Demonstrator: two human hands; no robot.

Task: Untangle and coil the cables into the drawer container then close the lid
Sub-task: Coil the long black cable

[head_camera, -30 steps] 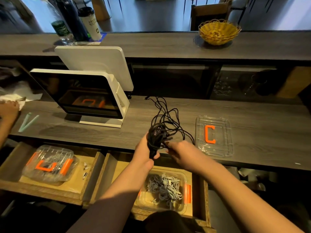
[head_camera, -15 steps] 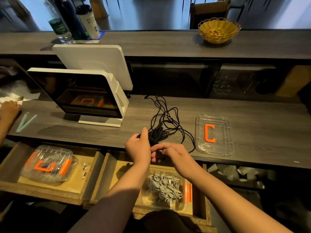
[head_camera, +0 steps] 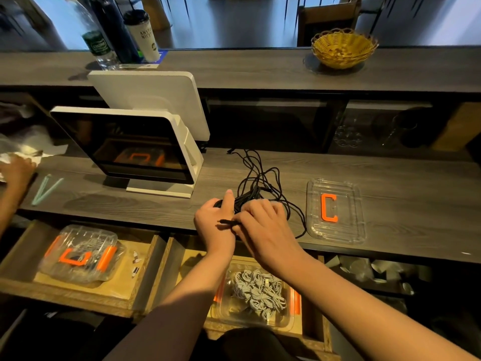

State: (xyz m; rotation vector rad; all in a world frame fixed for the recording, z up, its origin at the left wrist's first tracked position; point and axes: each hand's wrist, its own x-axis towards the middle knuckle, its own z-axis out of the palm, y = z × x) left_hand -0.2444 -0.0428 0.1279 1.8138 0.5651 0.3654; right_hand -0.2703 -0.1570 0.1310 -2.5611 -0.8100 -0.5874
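Observation:
A tangle of black cables lies on the grey counter, loose loops trailing toward the back. My left hand presses the bunched part of the cables down on the counter. My right hand pinches one black cable end and holds it across the back of my left hand. In the open drawer below sits a clear container holding coiled grey cables. Its clear lid with an orange clip lies on the counter to the right.
A white point-of-sale screen stands at the left of the counter. A second open drawer holds a closed clear container. Another person's hand rests at the far left. A yellow basket and bottles stand on the upper shelf.
Both hands have lowered the cable bundle from mid-air onto the counter. My right hand has drawn one cable end out toward the left.

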